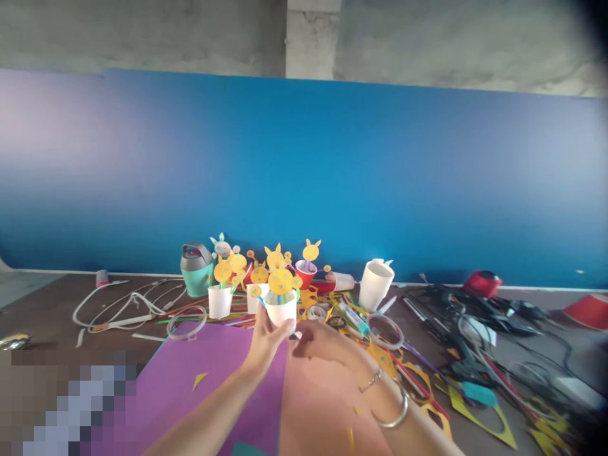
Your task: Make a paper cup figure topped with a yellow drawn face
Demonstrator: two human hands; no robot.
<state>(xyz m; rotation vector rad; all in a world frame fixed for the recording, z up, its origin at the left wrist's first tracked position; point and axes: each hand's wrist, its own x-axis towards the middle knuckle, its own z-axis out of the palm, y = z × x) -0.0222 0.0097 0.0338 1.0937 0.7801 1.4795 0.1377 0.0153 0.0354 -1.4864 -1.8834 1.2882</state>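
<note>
My left hand is wrapped round a white paper cup holding yellow paper faces on green and blue stems, raised above the table. Close by on its right, my right hand has its fingers curled together near the cup's lower side; a small pale bit shows at the fingertips, too small to name. Behind stand another white cup with yellow flowers and a red cup with a yellow eared face.
A purple sheet and an orange sheet lie in front. A teal container stands back left, a large white cup back right. Paper scraps, tape rings, a glue stick and tangled black cables lie to the right.
</note>
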